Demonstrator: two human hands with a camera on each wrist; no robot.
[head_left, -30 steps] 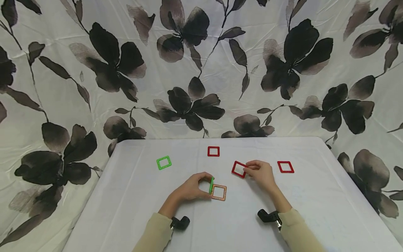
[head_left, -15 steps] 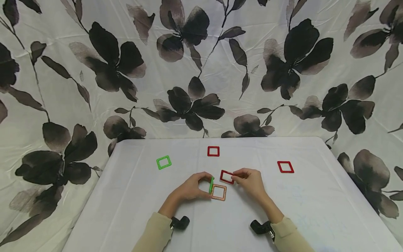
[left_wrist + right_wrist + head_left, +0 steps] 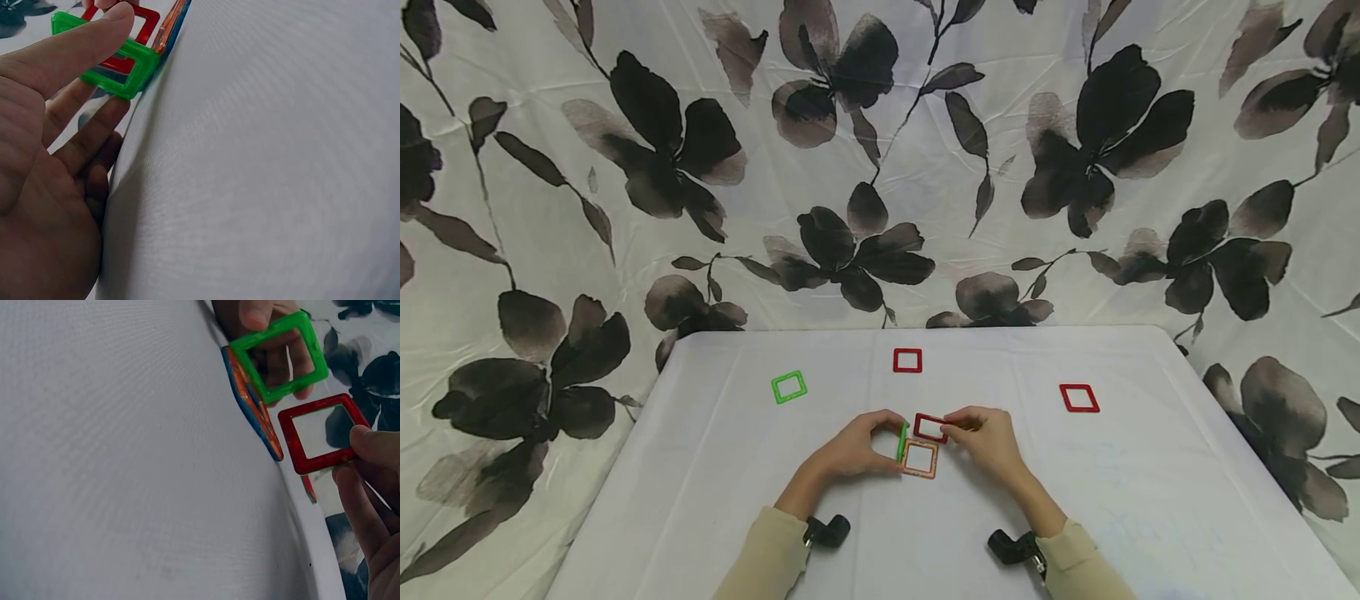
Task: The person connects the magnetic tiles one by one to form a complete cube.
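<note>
In the head view, my left hand holds a green square magnetic tile on edge, thumb at its near side and fingers at the far side. An orange magnetic tile lies flat against the foot of the green one; a blue layer shows under it in the right wrist view. My right hand pinches a red magnetic tile by its right edge between thumb and fingers. The red tile is tilted upright just behind the orange one, close to the green tile; whether they touch I cannot tell.
Farther back on the white table lie a green tile at left and a red tile near the middle. Another red tile is at right. A floral cloth hangs behind the table.
My right hand has carried the red tile left and nearer, from beside the group to just behind the orange tile. The left hand and its green tile have stayed in place.
</note>
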